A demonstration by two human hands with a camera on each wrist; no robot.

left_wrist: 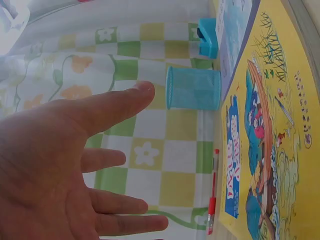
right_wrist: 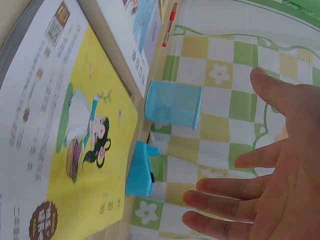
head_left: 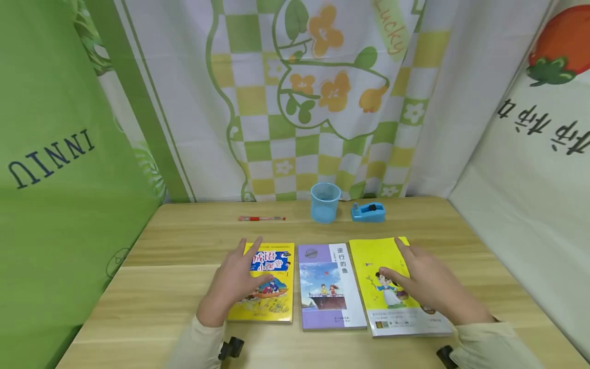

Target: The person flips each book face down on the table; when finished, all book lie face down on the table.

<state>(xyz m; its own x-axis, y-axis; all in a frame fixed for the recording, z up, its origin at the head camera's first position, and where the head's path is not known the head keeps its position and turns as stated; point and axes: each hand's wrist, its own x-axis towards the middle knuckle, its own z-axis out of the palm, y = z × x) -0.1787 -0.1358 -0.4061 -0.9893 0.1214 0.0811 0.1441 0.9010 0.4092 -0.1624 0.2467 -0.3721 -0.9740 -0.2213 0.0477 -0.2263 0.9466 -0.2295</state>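
Note:
Three books lie side by side on the wooden table. My left hand (head_left: pixel 235 281) hovers over the left side of a yellow book (head_left: pixel 276 311) with a boat on its cover. In the left wrist view that hand (left_wrist: pixel 45 165) has its fingers spread and holds nothing. In the middle lies a purple and white book (head_left: pixel 322 287) with a ship picture. Above the right side of a yellow and white book (head_left: pixel 378 287) with a cartoon girl is my right hand (head_left: pixel 433 282). The right wrist view shows this hand (right_wrist: pixel 290 165) with fingers extended and an empty palm.
Behind the books, a red pen (head_left: pixel 261 219) lies at the left, a blue mesh pen cup (head_left: pixel 324 205) stands upright, and a blue tape dispenser (head_left: pixel 367 212) sits right of it. A patterned curtain (head_left: pixel 258 102) hangs at the wooden table's (head_left: pixel 152 287) back edge.

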